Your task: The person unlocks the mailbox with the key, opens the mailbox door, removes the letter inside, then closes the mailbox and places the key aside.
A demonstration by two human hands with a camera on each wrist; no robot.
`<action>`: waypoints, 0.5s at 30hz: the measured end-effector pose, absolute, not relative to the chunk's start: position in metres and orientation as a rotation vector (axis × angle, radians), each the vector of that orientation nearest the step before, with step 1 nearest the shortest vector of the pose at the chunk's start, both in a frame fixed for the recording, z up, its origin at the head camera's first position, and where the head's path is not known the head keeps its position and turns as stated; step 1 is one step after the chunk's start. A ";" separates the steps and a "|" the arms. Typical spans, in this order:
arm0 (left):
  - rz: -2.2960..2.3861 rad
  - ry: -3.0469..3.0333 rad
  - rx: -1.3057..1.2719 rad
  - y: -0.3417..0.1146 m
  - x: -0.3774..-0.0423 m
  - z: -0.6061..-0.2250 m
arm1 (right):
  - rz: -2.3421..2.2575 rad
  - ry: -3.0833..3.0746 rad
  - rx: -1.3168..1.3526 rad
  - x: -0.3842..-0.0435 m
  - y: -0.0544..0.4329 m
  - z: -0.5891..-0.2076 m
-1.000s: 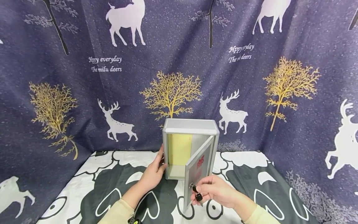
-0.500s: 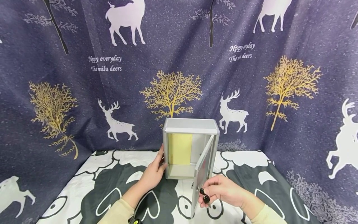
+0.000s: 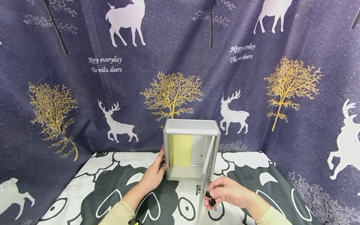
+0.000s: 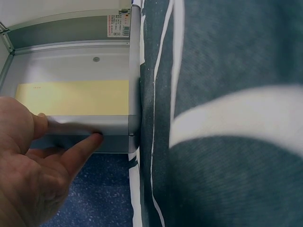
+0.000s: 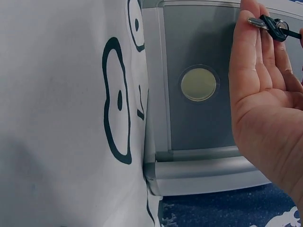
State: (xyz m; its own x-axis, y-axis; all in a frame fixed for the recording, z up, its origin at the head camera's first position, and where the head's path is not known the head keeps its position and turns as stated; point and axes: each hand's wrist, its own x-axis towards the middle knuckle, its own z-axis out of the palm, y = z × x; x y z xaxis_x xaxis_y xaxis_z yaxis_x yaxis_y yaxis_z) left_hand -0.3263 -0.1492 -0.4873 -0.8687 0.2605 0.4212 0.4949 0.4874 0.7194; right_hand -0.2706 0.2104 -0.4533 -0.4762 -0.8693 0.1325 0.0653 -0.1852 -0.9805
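Note:
A silver metal mailbox (image 3: 192,126) stands upright with its door (image 3: 207,165) swung wide toward me on the right. Inside, a yellow envelope (image 3: 181,150) leans against the back panel. My left hand (image 3: 154,175) holds the left side wall; in the left wrist view its thumb lies on the front edge and its fingers on the outer face. My right hand (image 3: 226,194) pinches a black-headed key (image 3: 208,194) at the door's lock, whose latch (image 3: 198,190) sticks out on the inner side. A second key (image 5: 269,26) dangles from the ring.
The mailbox rests on a black-and-white cartoon-print cloth (image 3: 112,165). Close behind hangs a dark blue curtain (image 3: 180,47) with deer and trees. A round window (image 5: 199,84) shows in the mailbox's side in the right wrist view. A label (image 4: 118,25) is stuck inside.
My right hand has moved right, swinging the door wider with the key in its fingers, so more of the inside shows. The left hand and the mailbox body have stayed put.

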 end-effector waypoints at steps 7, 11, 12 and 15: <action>-1.342 -2.479 -0.647 -0.149 -0.325 -0.485 | -1.746 1.327 -1.015 -0.272 0.216 -0.454; -1.348 -2.478 -0.652 -0.149 -0.325 -0.485 | -1.730 1.311 -1.051 -0.274 0.220 -0.455; -1.350 -2.477 -0.653 -0.149 -0.325 -0.486 | -1.729 1.309 -1.060 -0.274 0.221 -0.455; -1.345 -2.485 -0.646 -0.150 -0.325 -0.486 | -1.725 1.294 -1.081 -0.275 0.224 -0.456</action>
